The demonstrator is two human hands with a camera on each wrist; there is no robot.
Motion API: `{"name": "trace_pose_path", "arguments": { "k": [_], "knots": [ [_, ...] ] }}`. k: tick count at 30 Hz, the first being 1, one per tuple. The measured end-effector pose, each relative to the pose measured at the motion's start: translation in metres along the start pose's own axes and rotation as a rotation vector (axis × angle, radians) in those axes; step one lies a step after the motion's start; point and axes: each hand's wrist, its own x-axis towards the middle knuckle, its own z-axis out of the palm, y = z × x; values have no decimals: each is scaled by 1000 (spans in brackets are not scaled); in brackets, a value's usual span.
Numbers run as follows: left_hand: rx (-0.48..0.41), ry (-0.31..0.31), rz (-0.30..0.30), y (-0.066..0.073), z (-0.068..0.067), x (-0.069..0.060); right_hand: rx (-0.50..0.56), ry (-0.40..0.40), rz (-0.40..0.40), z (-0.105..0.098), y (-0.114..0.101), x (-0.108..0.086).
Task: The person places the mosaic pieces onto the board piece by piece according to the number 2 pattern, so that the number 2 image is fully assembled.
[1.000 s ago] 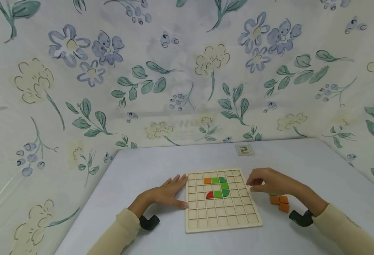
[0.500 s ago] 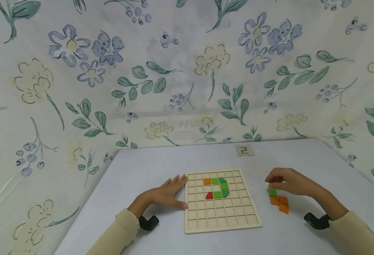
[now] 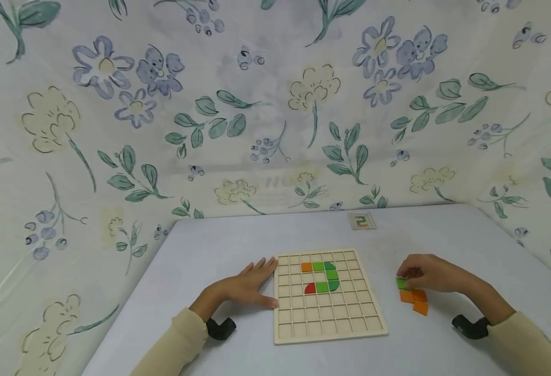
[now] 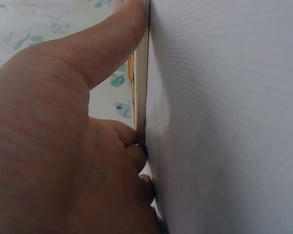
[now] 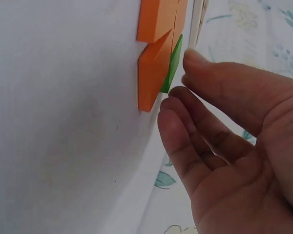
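My left hand (image 3: 247,286) lies with fingers spread and touches the left edge of a pale wooden grid board (image 3: 317,329). In the left wrist view, the thumb and fingers of the left hand (image 4: 73,131) meet the board's edge (image 4: 142,87). Set in the grid are an orange square (image 3: 306,267), a red rounded piece (image 3: 310,288) and several green pieces (image 3: 321,286). Right of the board, my right hand (image 3: 432,272) has its thumb and fingertips at a loose green square tile (image 3: 401,283). The right wrist view shows a gap between thumb and fingers beside this green tile (image 5: 173,68).
Loose orange tiles (image 3: 420,308) touch each other just below the green one. Toward the back of the white table (image 3: 237,235) lies a small pattern card (image 3: 362,221). A flower-printed cloth (image 3: 275,130) hangs behind the table.
The right hand has moved right, away from the board's edge, then lowered to the loose green tile. My left hand stays at the board's left edge.
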Motion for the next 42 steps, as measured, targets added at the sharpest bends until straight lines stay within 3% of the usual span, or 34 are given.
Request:
{"name": "trace_pose_path", "arguments": {
  "k": [42],
  "knots": [
    [-9,0,8,-2,0,0,-81,4,59,6,-7,4]
  ]
}}
